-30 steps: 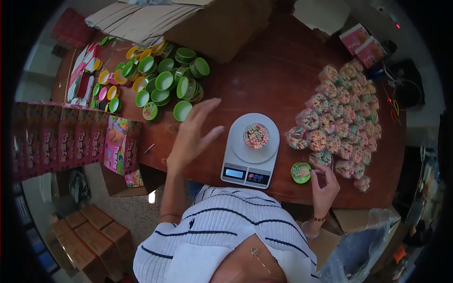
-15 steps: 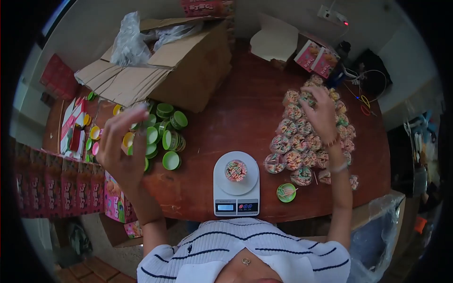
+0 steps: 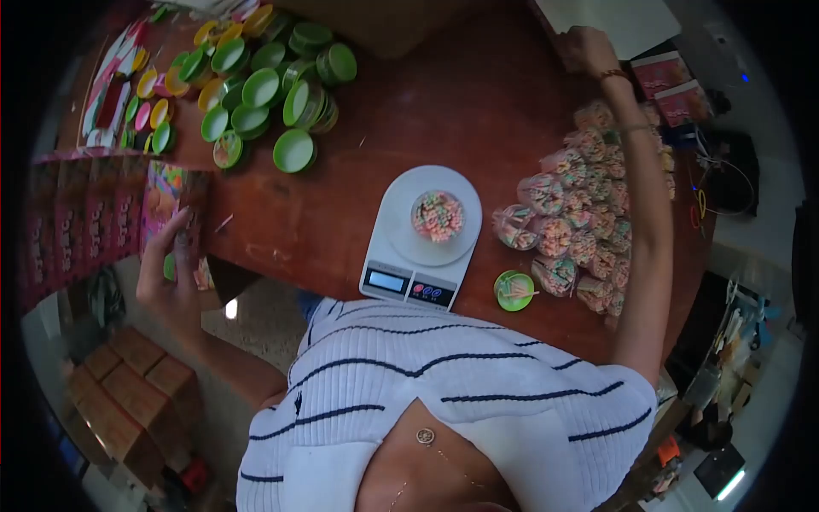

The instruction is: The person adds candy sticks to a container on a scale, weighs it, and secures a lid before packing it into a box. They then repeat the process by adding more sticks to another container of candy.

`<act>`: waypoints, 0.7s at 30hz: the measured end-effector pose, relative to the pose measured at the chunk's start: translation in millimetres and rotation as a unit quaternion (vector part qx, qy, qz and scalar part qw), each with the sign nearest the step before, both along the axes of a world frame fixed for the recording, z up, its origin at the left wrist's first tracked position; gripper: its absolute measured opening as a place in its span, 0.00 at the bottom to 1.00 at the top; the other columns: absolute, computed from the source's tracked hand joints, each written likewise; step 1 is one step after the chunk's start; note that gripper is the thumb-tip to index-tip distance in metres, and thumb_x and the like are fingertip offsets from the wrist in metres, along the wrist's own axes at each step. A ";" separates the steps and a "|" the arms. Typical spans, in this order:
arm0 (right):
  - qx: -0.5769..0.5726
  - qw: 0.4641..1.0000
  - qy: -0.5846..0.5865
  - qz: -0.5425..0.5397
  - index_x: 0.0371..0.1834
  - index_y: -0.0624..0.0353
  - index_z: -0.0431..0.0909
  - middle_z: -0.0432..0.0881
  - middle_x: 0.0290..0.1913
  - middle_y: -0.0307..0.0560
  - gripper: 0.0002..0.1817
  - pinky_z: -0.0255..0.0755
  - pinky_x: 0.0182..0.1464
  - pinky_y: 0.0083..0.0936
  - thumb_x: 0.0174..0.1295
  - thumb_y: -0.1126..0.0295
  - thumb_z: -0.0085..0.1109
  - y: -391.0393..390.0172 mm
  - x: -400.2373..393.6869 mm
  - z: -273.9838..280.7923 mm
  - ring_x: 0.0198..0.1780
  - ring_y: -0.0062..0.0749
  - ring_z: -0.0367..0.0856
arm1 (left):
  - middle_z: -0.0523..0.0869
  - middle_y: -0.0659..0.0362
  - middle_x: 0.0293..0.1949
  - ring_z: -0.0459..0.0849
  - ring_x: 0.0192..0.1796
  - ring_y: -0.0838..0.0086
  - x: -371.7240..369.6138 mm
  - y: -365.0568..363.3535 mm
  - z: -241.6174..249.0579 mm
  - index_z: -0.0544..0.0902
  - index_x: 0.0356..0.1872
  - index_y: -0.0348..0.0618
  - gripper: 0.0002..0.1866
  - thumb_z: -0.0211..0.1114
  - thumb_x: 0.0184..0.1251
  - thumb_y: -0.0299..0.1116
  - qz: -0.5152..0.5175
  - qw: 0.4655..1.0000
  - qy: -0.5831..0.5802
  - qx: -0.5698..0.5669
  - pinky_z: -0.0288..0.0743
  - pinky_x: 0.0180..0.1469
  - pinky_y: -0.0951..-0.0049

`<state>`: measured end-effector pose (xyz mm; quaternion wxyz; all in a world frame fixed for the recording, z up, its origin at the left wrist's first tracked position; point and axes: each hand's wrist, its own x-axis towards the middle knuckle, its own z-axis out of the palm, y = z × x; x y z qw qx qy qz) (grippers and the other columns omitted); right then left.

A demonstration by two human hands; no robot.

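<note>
My left hand (image 3: 166,273) hangs off the table's left edge, beside the printed pink boxes (image 3: 94,222), its fingers apart with nothing visible in them. Far out at the upper right, my right hand (image 3: 589,51) has curled fingers at the edge of a white flat sheet-like thing (image 3: 627,26). Whether it grips that edge is hidden. In front of my body stands a white kitchen scale (image 3: 418,247), its display lit. On its pan sits a clear round cup of pink and green sticks (image 3: 438,216). Right of the scale lies a small green lid (image 3: 514,290) with a few sticks on it.
Clear bundles of coloured sticks (image 3: 580,205) stand in rows at the right, under my right forearm. Green and yellow lids or tubs (image 3: 256,90) crowd the upper left. Scissors (image 3: 699,209) hang near the right edge. Brown cartons (image 3: 136,384) stack on the floor.
My right hand has moved from over the bundles out to the white sheet-like thing, its fingers now curled. My left hand has dropped from near the lids to beside the pink boxes. The view has tilted downward.
</note>
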<state>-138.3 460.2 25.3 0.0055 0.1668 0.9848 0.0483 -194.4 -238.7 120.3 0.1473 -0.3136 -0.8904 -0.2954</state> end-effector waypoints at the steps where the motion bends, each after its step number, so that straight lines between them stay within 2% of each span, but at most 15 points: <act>1: -0.038 0.998 0.026 0.049 0.43 0.62 0.87 0.90 0.43 0.59 0.17 0.82 0.49 0.45 0.70 0.57 0.63 -15.2 16.6 8.9 0.47 0.58 0.89 | 0.93 0.55 0.49 0.91 0.48 0.71 2.8 -2.6 -2.8 0.90 0.55 0.36 0.13 0.65 0.74 0.18 0.006 1.000 -0.012 -0.014 0.83 0.52 0.70; 3: -0.125 0.983 0.089 0.102 0.47 0.65 0.85 0.90 0.46 0.57 0.14 0.84 0.48 0.43 0.68 0.65 0.66 -46.2 41.0 28.1 0.48 0.55 0.89 | 0.94 0.56 0.50 0.91 0.47 0.73 8.7 10.9 -8.2 0.90 0.55 0.37 0.13 0.65 0.74 0.19 0.042 0.996 -0.049 0.063 0.83 0.52 0.72; 4: -0.157 0.978 0.099 0.100 0.48 0.65 0.85 0.90 0.47 0.56 0.13 0.84 0.49 0.43 0.67 0.67 0.67 -71.4 55.1 33.2 0.48 0.55 0.90 | 0.94 0.56 0.50 0.91 0.47 0.73 9.1 19.0 -10.2 0.90 0.55 0.37 0.13 0.65 0.74 0.19 0.041 0.996 -0.056 0.055 0.83 0.52 0.72; 7: -0.215 0.957 0.133 0.143 0.51 0.64 0.84 0.88 0.49 0.55 0.11 0.84 0.50 0.42 0.68 0.73 0.66 -160.4 82.2 58.4 0.48 0.52 0.90 | 0.94 0.57 0.49 0.90 0.47 0.77 6.0 53.4 -15.6 0.90 0.54 0.38 0.12 0.67 0.74 0.20 0.003 0.998 -0.053 0.031 0.83 0.50 0.73; 9: -0.251 0.955 0.085 0.133 0.49 0.63 0.84 0.86 0.44 0.53 0.10 0.84 0.48 0.40 0.67 0.75 0.66 -214.3 94.6 62.2 0.47 0.52 0.89 | 0.93 0.57 0.46 0.91 0.44 0.75 7.8 75.8 -18.7 0.90 0.53 0.40 0.12 0.69 0.72 0.21 -0.071 0.994 -0.081 0.026 0.83 0.47 0.73; 10: -0.211 0.962 0.086 0.147 0.44 0.63 0.84 0.83 0.39 0.51 0.07 0.83 0.45 0.40 0.66 0.73 0.67 -234.5 99.3 54.5 0.43 0.52 0.87 | 0.93 0.57 0.46 0.91 0.44 0.75 5.6 83.6 -22.4 0.90 0.53 0.40 0.12 0.69 0.72 0.21 -0.072 0.994 -0.078 0.027 0.83 0.47 0.73; 12: -0.110 0.978 0.118 0.130 0.35 0.60 0.84 0.82 0.37 0.49 0.03 0.81 0.45 0.40 0.61 0.73 0.65 -261.4 98.9 19.2 0.44 0.47 0.85 | 0.92 0.56 0.43 0.90 0.40 0.70 3.0 96.6 -32.4 0.90 0.52 0.42 0.13 0.70 0.69 0.20 -0.171 0.983 -0.066 0.020 0.82 0.43 0.73; 13: -0.081 0.976 0.131 0.157 0.35 0.60 0.84 0.82 0.38 0.48 0.03 0.82 0.46 0.39 0.60 0.74 0.63 -262.7 97.3 -4.0 0.45 0.45 0.85 | 0.90 0.54 0.42 0.90 0.39 0.66 5.2 103.1 -37.4 0.90 0.52 0.44 0.14 0.70 0.68 0.20 -0.176 0.980 -0.086 0.021 0.82 0.41 0.72; 14: -0.049 0.972 0.142 0.179 0.35 0.60 0.83 0.83 0.40 0.47 0.04 0.82 0.47 0.38 0.59 0.74 0.62 -259.2 96.5 -21.5 0.46 0.44 0.86 | 0.90 0.54 0.42 0.90 0.39 0.66 8.1 111.6 -39.4 0.90 0.52 0.44 0.14 0.70 0.68 0.20 -0.192 0.978 -0.083 0.028 0.82 0.41 0.72; 16: -0.040 0.972 0.145 0.181 0.39 0.60 0.83 0.83 0.42 0.47 0.08 0.82 0.50 0.38 0.56 0.76 0.60 -265.2 98.0 -26.4 0.50 0.42 0.85 | 0.91 0.55 0.42 0.90 0.39 0.67 18.0 126.9 -37.8 0.90 0.53 0.44 0.14 0.70 0.68 0.20 -0.216 0.964 -0.154 0.011 0.82 0.40 0.71; 17: -0.025 0.969 0.144 0.199 0.46 0.62 0.83 0.84 0.45 0.49 0.12 0.81 0.55 0.38 0.58 0.75 0.63 -264.2 101.7 -19.6 0.52 0.43 0.84 | 0.91 0.54 0.42 0.90 0.39 0.67 22.7 132.8 -34.0 0.90 0.52 0.44 0.14 0.69 0.69 0.20 -0.223 0.960 -0.168 -0.015 0.82 0.40 0.70; 19: -0.112 0.947 0.240 0.183 0.51 0.63 0.83 0.83 0.47 0.51 0.16 0.79 0.61 0.37 0.60 0.73 0.68 -273.7 116.0 3.6 0.55 0.45 0.83 | 0.91 0.54 0.43 0.91 0.39 0.66 28.3 146.5 -27.9 0.90 0.52 0.44 0.14 0.69 0.69 0.20 -0.278 0.950 -0.145 0.001 0.83 0.40 0.70; 20: -0.179 0.941 0.239 0.157 0.56 0.63 0.81 0.83 0.50 0.53 0.20 0.79 0.62 0.38 0.61 0.71 0.72 -273.9 131.8 19.8 0.57 0.48 0.82 | 0.91 0.54 0.43 0.91 0.40 0.66 29.3 152.9 -25.6 0.90 0.52 0.44 0.14 0.69 0.69 0.20 -0.315 0.941 -0.127 0.009 0.83 0.40 0.70; 21: -0.203 0.939 0.246 0.128 0.56 0.63 0.82 0.83 0.51 0.54 0.20 0.79 0.61 0.39 0.62 0.71 0.72 -271.5 148.2 31.3 0.57 0.49 0.82 | 0.91 0.54 0.43 0.91 0.40 0.66 28.2 158.5 -23.0 0.90 0.52 0.44 0.14 0.69 0.69 0.20 -0.326 0.937 -0.123 0.013 0.83 0.40 0.70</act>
